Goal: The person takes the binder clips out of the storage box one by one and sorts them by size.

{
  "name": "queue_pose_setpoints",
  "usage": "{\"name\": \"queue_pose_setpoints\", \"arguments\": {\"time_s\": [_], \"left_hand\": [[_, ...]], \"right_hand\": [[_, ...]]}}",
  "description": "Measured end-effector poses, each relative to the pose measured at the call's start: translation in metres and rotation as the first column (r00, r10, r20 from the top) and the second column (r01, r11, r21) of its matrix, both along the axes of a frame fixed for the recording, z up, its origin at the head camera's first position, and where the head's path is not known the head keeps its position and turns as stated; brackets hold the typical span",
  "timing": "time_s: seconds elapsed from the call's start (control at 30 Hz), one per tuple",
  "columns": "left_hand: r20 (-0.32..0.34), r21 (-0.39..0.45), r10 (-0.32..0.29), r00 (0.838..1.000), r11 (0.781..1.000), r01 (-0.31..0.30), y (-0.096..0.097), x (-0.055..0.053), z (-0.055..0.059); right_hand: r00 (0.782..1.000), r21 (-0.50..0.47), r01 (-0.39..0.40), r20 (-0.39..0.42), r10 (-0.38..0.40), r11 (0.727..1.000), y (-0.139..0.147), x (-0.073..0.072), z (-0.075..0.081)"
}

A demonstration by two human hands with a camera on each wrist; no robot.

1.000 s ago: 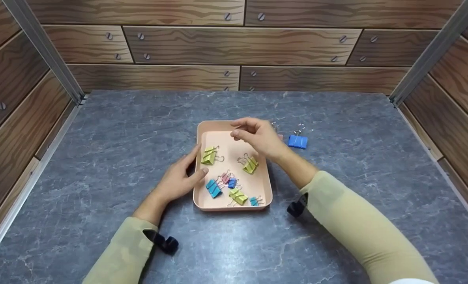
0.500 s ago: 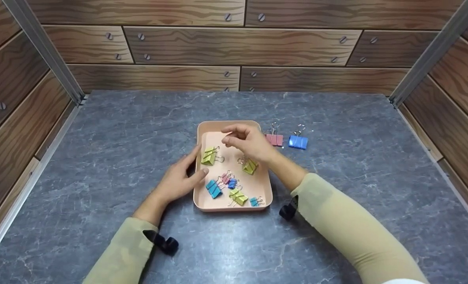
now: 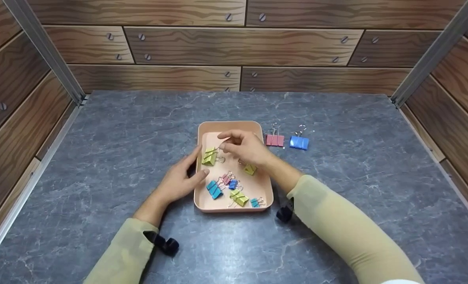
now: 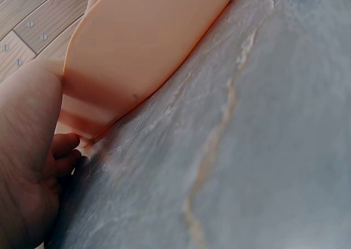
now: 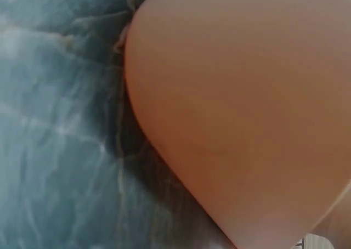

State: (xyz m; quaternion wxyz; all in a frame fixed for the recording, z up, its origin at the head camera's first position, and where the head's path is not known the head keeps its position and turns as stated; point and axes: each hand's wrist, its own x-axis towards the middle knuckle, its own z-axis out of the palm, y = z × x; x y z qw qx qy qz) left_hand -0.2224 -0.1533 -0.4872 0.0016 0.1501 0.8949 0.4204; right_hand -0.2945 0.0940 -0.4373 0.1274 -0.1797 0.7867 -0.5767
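Observation:
My left hand [image 3: 180, 177] grips the left wall of a shallow peach tray [image 3: 234, 210]; its thumb lies over the rim and its fingers lie along the outside. Over the tray's upper half hovers my right hand [image 3: 249, 150], thumb and index finger loosely bent and apart, with nothing visible between them. Just below those fingertips lies a yellow-green binder clip [image 3: 209, 157]. The right hand partly covers a second yellow-green binder clip [image 3: 250, 169]. In the right wrist view only the tray's wall [image 5: 236, 112] shows, not the fingers.
Near the tray's front lie a teal binder clip [image 3: 214, 190], a small pink one [image 3: 226, 179], a small blue one [image 3: 233, 184], a yellow-green one [image 3: 239, 198] and a small teal one [image 3: 255, 202]. Right of the tray, a pink clip [image 3: 275, 140] and a blue clip [image 3: 299, 142] lie on the table.
My right hand has moved left and toward me across the tray, uncovering the pink clip outside it and covering part of the right yellow-green clip. The left hand stays put.

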Motion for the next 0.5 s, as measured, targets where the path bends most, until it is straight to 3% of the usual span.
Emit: {"name": "queue_pose_setpoints", "arguments": {"time_s": [0.5], "left_hand": [[-0.002,0.011,-0.001,1.0,1.0,0.001,-0.0007,0.0004,0.0006]], "right_hand": [[0.996,0.044,-0.093,-0.014,0.093,0.995,-0.0062,0.0032,-0.0065]]}}
